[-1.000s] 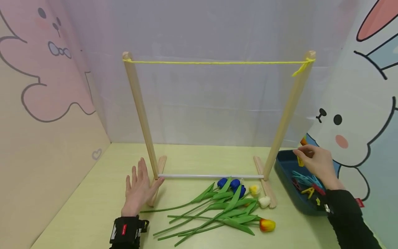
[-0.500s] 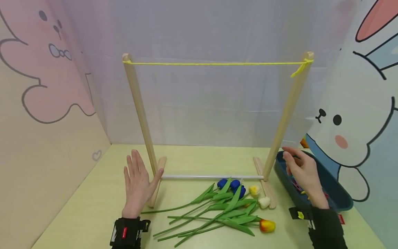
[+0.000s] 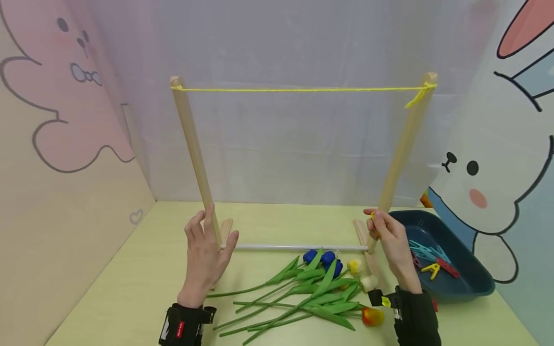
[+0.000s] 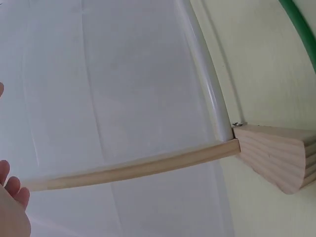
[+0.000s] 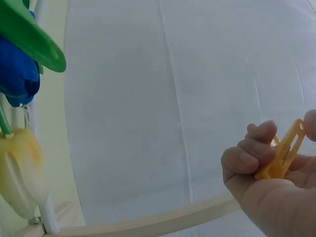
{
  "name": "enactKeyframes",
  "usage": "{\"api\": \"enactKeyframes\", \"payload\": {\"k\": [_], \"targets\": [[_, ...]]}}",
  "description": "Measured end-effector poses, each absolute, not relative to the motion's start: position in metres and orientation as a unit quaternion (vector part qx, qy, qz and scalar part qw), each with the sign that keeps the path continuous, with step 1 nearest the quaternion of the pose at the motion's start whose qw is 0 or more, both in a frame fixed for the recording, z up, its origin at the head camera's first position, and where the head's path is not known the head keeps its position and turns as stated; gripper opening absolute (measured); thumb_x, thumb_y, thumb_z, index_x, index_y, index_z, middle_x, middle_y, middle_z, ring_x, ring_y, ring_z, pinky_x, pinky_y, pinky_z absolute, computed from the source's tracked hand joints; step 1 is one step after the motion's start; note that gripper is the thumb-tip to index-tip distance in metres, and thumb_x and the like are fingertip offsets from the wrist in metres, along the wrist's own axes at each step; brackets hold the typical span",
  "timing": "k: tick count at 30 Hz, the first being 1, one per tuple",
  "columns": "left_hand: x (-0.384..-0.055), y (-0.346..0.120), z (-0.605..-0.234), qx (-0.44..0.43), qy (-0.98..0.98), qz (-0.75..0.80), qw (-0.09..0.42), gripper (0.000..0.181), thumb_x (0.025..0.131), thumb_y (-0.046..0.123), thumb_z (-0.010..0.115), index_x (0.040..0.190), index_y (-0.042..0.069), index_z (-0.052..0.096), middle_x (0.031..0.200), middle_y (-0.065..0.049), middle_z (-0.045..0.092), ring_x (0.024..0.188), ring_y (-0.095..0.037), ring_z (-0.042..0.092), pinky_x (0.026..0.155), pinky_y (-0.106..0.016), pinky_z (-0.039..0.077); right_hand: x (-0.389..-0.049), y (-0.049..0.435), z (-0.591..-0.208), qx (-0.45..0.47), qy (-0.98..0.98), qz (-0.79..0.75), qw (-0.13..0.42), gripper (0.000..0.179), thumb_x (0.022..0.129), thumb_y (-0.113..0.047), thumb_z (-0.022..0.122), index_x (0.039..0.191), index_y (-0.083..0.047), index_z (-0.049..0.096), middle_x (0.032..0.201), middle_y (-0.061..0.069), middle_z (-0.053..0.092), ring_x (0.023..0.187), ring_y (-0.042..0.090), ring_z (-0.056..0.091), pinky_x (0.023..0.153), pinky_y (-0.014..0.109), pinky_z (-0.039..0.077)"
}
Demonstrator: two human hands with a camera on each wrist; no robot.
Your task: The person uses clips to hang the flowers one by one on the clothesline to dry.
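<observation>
My right hand holds a yellow clothespin between thumb and fingers, in front of the frame's right post. My left hand is raised by the left post, its fingers loosely bent and nothing in its grasp. A yellow string runs tied between the tops of both posts. Below, a white rod joins the posts near the table. Several artificial tulips lie in front of the rod, with blue, yellow, white and orange-red heads and green stems.
A dark blue bin stands at the right, with blue, red and yellow clothespins inside. Wooden feet under the posts rest on the pale table. Walls with cartoon animals close in both sides.
My right hand has come out of the bin with the yellow clothespin and moved left to the right post. My left hand has shifted slightly right, its fingers bending more.
</observation>
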State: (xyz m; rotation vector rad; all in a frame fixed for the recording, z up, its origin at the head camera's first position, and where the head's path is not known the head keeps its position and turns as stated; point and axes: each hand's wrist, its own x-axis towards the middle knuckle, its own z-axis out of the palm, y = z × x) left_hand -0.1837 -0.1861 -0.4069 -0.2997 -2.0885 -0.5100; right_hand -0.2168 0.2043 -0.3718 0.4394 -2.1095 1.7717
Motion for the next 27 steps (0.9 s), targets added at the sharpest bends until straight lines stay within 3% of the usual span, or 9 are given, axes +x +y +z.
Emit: {"api": "enactKeyframes", "payload": {"k": [4,7,10,12,16,21,27], "targets": [[-0.183,-0.178,-0.405,-0.167,-0.848,-0.212,0.457,0.068,0.104,0.052,0.046,0.144,-0.002,0.044,0.124,-0.025,0.043,0.11,-0.039,0.037,0.085,-0.045,0.041,-0.215,0.2,-0.371,0.178,-0.721,0.644,0.181,0.027,0.11,-0.016,0.04,0.104,-0.021,0.066,0.072,-0.003,0.048,0.062,0.016,0.041,0.057,0.029,0.032],[-0.183,-0.174,-0.406,-0.202,-0.855,-0.207,0.431,0.053,0.1,0.04,0.062,0.132,-0.002,0.055,0.118,-0.021,0.053,0.105,-0.034,0.045,0.086,-0.042,0.043,-0.215,0.198,-0.371,0.199,-0.714,0.641,0.199,0.027,0.11,-0.012,0.039,0.104,-0.016,0.065,0.074,-0.003,0.05,0.064,0.015,0.042,0.059,0.028,0.033],[-0.182,-0.169,-0.411,-0.224,-0.875,-0.197,0.381,0.037,0.091,0.027,0.077,0.118,0.004,0.065,0.107,-0.011,0.061,0.098,-0.026,0.051,0.079,-0.036,0.048,-0.215,0.197,-0.371,0.21,-0.711,0.634,0.219,0.028,0.109,-0.009,0.039,0.104,-0.017,0.066,0.076,-0.005,0.055,0.067,0.014,0.045,0.061,0.026,0.036],[-0.181,-0.166,-0.414,-0.233,-0.894,-0.192,0.331,0.029,0.085,0.022,0.082,0.109,0.009,0.069,0.098,-0.004,0.063,0.092,-0.02,0.054,0.075,-0.031,0.05,-0.215,0.196,-0.371,0.211,-0.712,0.629,0.228,0.029,0.109,-0.008,0.039,0.104,-0.019,0.066,0.077,-0.007,0.059,0.069,0.012,0.047,0.063,0.024,0.039],[-0.178,-0.163,-0.419,-0.246,-0.928,-0.202,0.195,0.014,0.087,0.023,0.08,0.096,0.015,0.072,0.084,0.003,0.065,0.079,-0.013,0.057,0.067,-0.024,0.047,-0.214,0.197,-0.37,0.211,-0.72,0.618,0.236,0.03,0.109,-0.007,0.04,0.104,-0.021,0.066,0.08,-0.01,0.064,0.073,0.009,0.049,0.067,0.022,0.041],[-0.177,-0.161,-0.423,-0.244,-0.941,-0.235,0.023,0.01,0.09,0.022,0.076,0.093,0.012,0.073,0.079,0.006,0.063,0.07,-0.007,0.054,0.062,-0.021,0.044,-0.213,0.199,-0.369,0.213,-0.722,0.612,0.242,0.03,0.108,-0.007,0.04,0.106,-0.021,0.066,0.081,-0.012,0.066,0.073,0.008,0.049,0.067,0.023,0.041],[-0.174,-0.162,-0.432,-0.213,-0.942,-0.248,-0.071,0.006,0.088,0.013,0.077,0.089,0.008,0.072,0.078,0.003,0.063,0.069,-0.008,0.053,0.06,-0.025,0.044,-0.21,0.201,-0.37,0.205,-0.728,0.609,0.238,0.029,0.108,-0.008,0.04,0.106,-0.023,0.065,0.082,-0.014,0.066,0.073,0.007,0.05,0.067,0.021,0.043]]}}
